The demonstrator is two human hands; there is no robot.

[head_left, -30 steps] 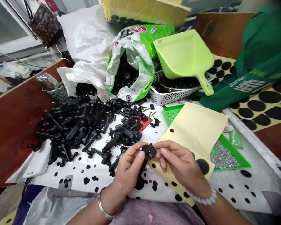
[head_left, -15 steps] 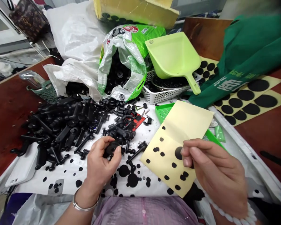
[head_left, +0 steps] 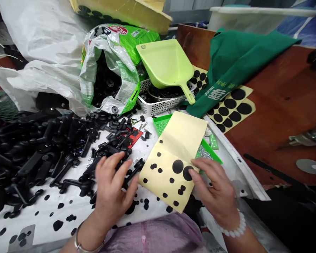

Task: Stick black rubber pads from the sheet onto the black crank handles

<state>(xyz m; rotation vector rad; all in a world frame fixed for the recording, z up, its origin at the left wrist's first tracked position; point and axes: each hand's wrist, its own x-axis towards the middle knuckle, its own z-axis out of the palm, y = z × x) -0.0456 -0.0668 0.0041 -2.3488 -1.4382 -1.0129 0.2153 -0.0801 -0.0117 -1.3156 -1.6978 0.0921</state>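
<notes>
A cream backing sheet (head_left: 184,135) with small black dots and two large black discs (head_left: 177,166) lies over a green tray. My right hand (head_left: 217,188) is at the sheet's right edge, its index finger and thumb apart at the second large disc (head_left: 188,173). My left hand (head_left: 116,184), slightly blurred, hovers with fingers spread and nothing gripped, beside a black arm-shaped part (head_left: 137,168) left of the sheet.
Black plastic parts (head_left: 44,158) are heaped on the left. Behind stand an open green and white bag (head_left: 133,42), a white basket (head_left: 154,108) and a lime dustpan (head_left: 165,63). A green cloth (head_left: 234,59) hangs at the right, near disc sheets.
The view has shifted to the right. My left hand has opened and let go of the round black part. A second large disc now shows on the sheet, and my right hand's fingers have spread.
</notes>
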